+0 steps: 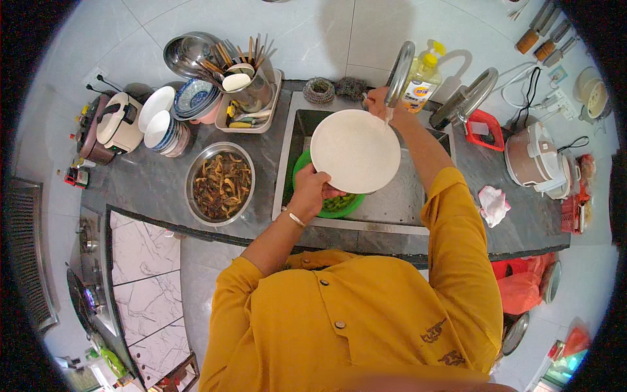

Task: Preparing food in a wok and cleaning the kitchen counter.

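My left hand (309, 192) grips the near left rim of a white plate (355, 152), held tilted over the sink (387, 208). Behind the faucet spout (402, 68), my right hand (381, 104) reaches to the faucet's handle, which its fingers partly hide. A thin stream of water runs from the spout onto the plate's upper right edge. Under the plate, a green basin (338, 213) stands in the sink's left part with green vegetables (339, 202) in it. The plate covers much of that basin.
Left of the sink sits a steel bowl of sliced brown mushrooms or similar food (220, 188). Behind it are a utensil tray (245, 128) and stacked bowls (166, 134). A dish soap bottle (422, 81), a second faucet (465, 100), a cloth (494, 206) and a rice cooker (531, 154) stand rightward.
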Tool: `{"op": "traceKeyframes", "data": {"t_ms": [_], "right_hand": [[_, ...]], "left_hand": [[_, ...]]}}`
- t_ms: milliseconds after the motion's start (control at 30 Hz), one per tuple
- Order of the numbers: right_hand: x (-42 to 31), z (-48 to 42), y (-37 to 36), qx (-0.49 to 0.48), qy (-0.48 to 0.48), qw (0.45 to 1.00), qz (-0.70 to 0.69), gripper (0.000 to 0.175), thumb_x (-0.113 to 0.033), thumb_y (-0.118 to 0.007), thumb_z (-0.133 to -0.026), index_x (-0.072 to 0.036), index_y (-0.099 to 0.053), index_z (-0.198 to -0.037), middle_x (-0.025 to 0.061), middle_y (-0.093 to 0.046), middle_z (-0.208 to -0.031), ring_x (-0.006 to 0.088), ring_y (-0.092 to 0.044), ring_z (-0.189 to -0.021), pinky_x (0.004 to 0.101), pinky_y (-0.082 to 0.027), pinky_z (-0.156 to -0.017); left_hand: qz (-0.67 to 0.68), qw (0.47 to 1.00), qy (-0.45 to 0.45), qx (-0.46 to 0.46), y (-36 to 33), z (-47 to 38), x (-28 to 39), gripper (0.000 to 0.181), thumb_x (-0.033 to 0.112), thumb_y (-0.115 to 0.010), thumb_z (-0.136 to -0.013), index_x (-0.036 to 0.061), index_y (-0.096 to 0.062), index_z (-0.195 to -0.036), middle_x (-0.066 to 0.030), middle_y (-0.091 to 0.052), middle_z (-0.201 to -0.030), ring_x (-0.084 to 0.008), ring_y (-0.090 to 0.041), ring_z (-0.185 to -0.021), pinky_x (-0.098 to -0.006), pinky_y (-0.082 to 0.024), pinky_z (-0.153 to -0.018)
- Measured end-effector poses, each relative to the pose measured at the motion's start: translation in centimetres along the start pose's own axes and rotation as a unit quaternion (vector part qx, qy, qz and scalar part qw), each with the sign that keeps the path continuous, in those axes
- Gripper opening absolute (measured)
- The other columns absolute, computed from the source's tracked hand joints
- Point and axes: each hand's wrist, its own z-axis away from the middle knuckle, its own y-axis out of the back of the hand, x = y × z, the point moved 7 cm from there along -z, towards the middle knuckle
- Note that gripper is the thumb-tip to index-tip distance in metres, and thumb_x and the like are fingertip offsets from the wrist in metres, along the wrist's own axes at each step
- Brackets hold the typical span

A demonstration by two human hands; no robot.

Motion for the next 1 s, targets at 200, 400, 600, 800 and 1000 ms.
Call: {"op": "traceKeyframes", "data": {"t_ms": [200,400,600,800,1000], "right_hand": [[6.4,0.1,-3.9,0.059,0.004,0.903,-0.426,0.022,-0.022,-0.058,-0.073,-0.002,-0.056,-0.065,0.0176,-0.056,-0.066,0.036,-0.055,-0.063,0.0433,-0.042,-0.056],[8.7,0.6,-4.5,0.072,0.002,0.904,-0.421,0.021,-0.021,-0.059,-0.072,-0.001,-0.056,-0.066,0.0182,-0.057,-0.067,0.0361,-0.055,-0.063,0.0429,-0.044,-0.057],[4.7,0.3,-2.0,0.021,-0.058,0.966,-0.252,0.021,-0.022,-0.059,-0.073,-0.001,-0.057,-0.068,0.0182,-0.057,-0.066,0.0366,-0.055,-0.062,0.0426,-0.044,-0.057],[2.6,-1.4,-1.7,-0.052,-0.05,0.997,0.003,0.023,-0.022,-0.059,-0.073,0.0,-0.056,-0.066,0.0177,-0.056,-0.064,0.0327,-0.055,-0.058,0.0415,-0.043,-0.055],[-0.5,-0.1,1.5,0.009,-0.057,0.998,0.026,0.032,-0.031,-0.052,-0.081,-0.001,-0.062,-0.075,0.0209,-0.06,-0.076,0.0368,-0.058,-0.073,0.0442,-0.045,-0.066]], "left_hand": [[-0.004,1.0,0.014,-0.003,-0.9,0.2,0.1,0.038,-0.001,-0.043,-0.075,-0.0077,-0.042,-0.112,-0.0204,-0.06,-0.094,-0.0277,-0.065,-0.065,-0.0302,-0.057,-0.051],[-0.013,0.999,0.023,-0.021,-1.5,-0.2,-0.4,0.038,-0.002,-0.042,-0.075,-0.0078,-0.042,-0.112,-0.0206,-0.06,-0.094,-0.0276,-0.065,-0.063,-0.0298,-0.057,-0.05],[0.0,1.0,0.011,-0.019,-1.0,-0.5,-0.5,0.039,-0.002,-0.042,-0.074,-0.0079,-0.041,-0.113,-0.0209,-0.059,-0.096,-0.028,-0.064,-0.063,-0.0297,-0.057,-0.05],[0.026,1.0,-0.009,-0.006,-0.3,-0.1,0.4,0.039,-0.002,-0.043,-0.074,-0.0081,-0.042,-0.112,-0.0207,-0.058,-0.099,-0.0292,-0.064,-0.076,-0.0338,-0.058,-0.057],[0.023,1.0,0.001,0.01,0.6,0.1,-0.8,0.038,-0.001,-0.044,-0.072,-0.0067,-0.046,-0.11,-0.0178,-0.058,-0.101,-0.0292,-0.064,-0.079,-0.0358,-0.058,-0.057]]}}
